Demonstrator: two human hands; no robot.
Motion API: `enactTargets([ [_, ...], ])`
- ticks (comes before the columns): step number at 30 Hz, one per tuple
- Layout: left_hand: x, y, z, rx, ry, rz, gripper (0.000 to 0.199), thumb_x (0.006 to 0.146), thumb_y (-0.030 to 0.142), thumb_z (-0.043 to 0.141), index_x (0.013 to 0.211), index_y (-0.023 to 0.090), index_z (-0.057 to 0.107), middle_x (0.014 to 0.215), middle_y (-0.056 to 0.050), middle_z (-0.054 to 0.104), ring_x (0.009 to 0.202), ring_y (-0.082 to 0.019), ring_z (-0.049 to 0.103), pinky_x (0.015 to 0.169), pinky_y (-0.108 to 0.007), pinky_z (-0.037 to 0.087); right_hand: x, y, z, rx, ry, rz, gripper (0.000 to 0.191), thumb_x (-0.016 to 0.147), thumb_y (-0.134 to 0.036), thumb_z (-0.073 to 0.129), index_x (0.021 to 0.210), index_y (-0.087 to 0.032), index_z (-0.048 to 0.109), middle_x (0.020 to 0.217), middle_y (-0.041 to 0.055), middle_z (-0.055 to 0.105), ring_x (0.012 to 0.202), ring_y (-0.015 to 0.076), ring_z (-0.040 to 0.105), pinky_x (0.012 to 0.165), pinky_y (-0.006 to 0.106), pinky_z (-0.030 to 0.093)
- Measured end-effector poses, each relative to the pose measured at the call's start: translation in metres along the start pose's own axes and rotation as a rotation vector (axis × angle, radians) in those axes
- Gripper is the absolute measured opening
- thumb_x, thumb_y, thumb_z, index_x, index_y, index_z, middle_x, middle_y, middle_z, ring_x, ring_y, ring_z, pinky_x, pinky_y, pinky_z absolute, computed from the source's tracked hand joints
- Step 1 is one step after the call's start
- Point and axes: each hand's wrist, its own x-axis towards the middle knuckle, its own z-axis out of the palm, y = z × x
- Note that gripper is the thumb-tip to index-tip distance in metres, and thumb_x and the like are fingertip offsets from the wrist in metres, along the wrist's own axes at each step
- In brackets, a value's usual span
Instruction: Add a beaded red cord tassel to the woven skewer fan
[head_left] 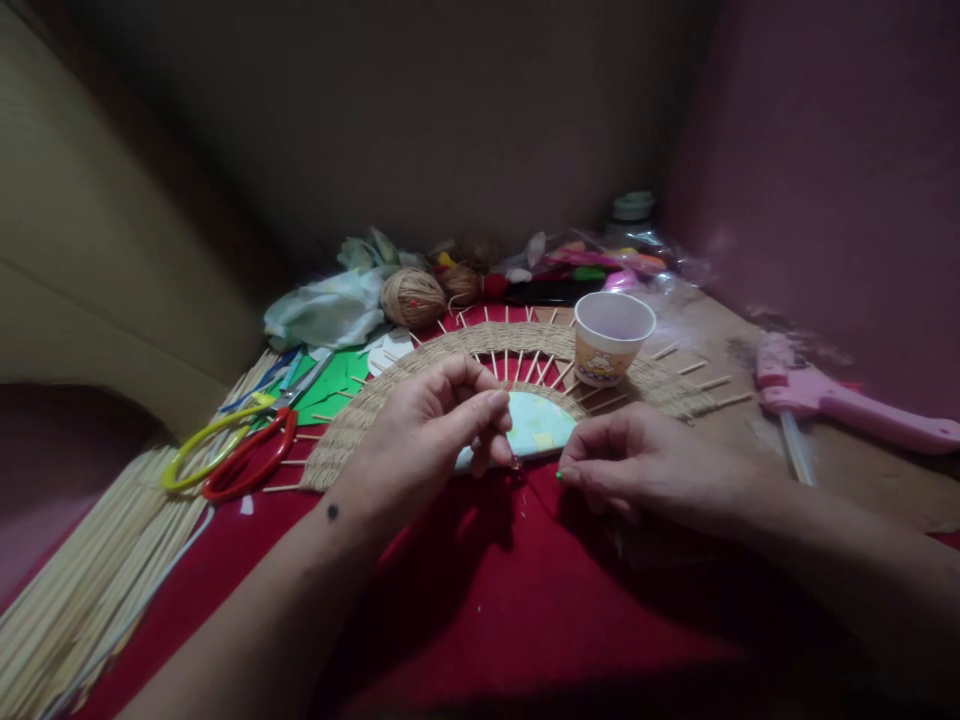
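Observation:
My left hand (pixel 435 425) hovers over a half-round woven piece (pixel 517 342) of twine and thin sticks, its fingertips pinched on a tiny reddish bead-like thing near the pale blue half-disc (pixel 538 425) at the centre. My right hand (pixel 645 465) is beside it, fingers curled and pinched on something tiny with a green tip. Both hands rest over a red cloth (pixel 487 590). What passes between the two pinches is too small to tell.
A paper cup (pixel 609 338) stands on the woven arc. A pink glue gun (pixel 840 400) lies right. Scissors with red and yellow handles (pixel 240 450) lie left, beside a bundle of sticks (pixel 82 590). Twine balls (pixel 412 297), green paper and clutter sit behind.

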Motion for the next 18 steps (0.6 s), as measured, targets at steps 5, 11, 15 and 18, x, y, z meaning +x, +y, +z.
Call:
enactTargets([
  [5, 0.0001, 0.0000, -0.0014, -0.037, -0.018, 0.039, 0.010, 0.083, 0.016, 0.058, 0.092, 0.018, 0.058, 0.059, 0.004, 0.059, 0.046, -0.008, 0.052, 0.039, -0.016, 0.040, 0.0011, 0.0008, -0.0023, 0.117, -0.002, 0.012, 0.015, 0.079, -0.023, 0.060, 0.067, -0.014, 0.058, 0.052, -0.0034, 0.052, 0.040, 0.0036, 0.039, 0.039, 0.016, 0.028],
  [11, -0.0003, 0.0008, 0.0037, 0.048, -0.066, -0.076, 0.008, 0.082, 0.014, 0.056, 0.083, 0.015, 0.063, 0.058, 0.002, 0.059, 0.045, -0.007, 0.051, 0.038, -0.015, 0.040, 0.0016, 0.0042, -0.0024, 0.123, 0.034, -0.022, 0.017, 0.078, -0.025, 0.061, 0.066, -0.013, 0.059, 0.052, -0.0023, 0.054, 0.040, 0.0038, 0.040, 0.038, 0.016, 0.026],
  [15, -0.0019, -0.0002, -0.0001, -0.049, -0.067, -0.026, 0.010, 0.084, 0.017, 0.058, 0.092, 0.017, 0.064, 0.057, 0.002, 0.059, 0.047, -0.007, 0.052, 0.041, -0.014, 0.040, 0.0016, 0.0045, -0.0007, 0.098, 0.037, -0.043, 0.019, 0.080, -0.027, 0.060, 0.067, -0.013, 0.060, 0.053, -0.0020, 0.054, 0.041, 0.0036, 0.039, 0.038, 0.017, 0.026],
  [18, -0.0051, 0.0027, -0.0028, -0.108, -0.063, 0.054, 0.009, 0.083, 0.017, 0.061, 0.091, 0.017, 0.065, 0.061, 0.002, 0.060, 0.050, -0.007, 0.055, 0.045, -0.015, 0.043, 0.0005, 0.0008, 0.0003, 0.072, 0.069, -0.051, 0.018, 0.080, -0.027, 0.060, 0.068, -0.013, 0.060, 0.050, -0.0033, 0.051, 0.041, 0.0039, 0.038, 0.039, 0.017, 0.026],
])
